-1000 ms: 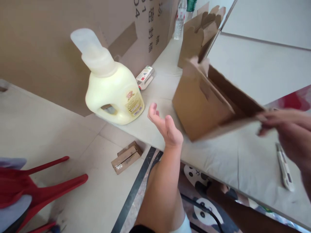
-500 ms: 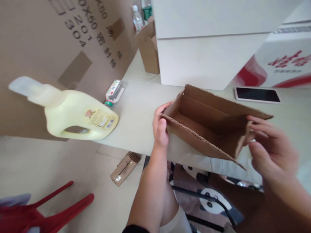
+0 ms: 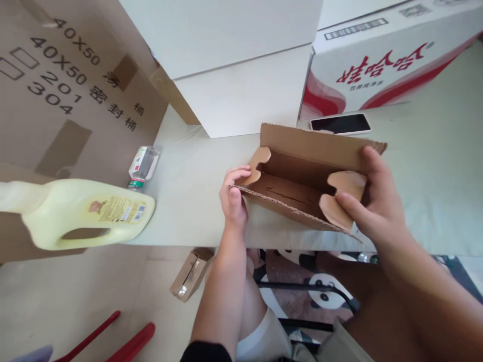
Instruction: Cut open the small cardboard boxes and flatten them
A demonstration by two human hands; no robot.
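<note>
A small brown cardboard box (image 3: pixel 298 208) sits with its top open on the pale table, a long flap standing up at the back. Its two notched end flaps tilt inward over the opening. My left hand (image 3: pixel 234 196) grips the left end, thumb outside by the front edge and fingers at the left flap. At the other end, my right hand (image 3: pixel 377 201) holds the box, its thumb lying on the right notched flap and its fingers at the back corner. The inside of the box shows bare cardboard.
Behind the box lie a phone (image 3: pixel 340 123), a white carton (image 3: pixel 256 90) and a red-and-white carton (image 3: pixel 377 70). To the left are a yellow jug (image 3: pixel 86 211), a small bottle (image 3: pixel 143 166) and a large carton (image 3: pixel 75 115). A small box (image 3: pixel 190 274) lies on the floor.
The notched end flaps have been folded inward over the opening. My right hand has moved from outside the right end onto the flap. The view has shifted right.
</note>
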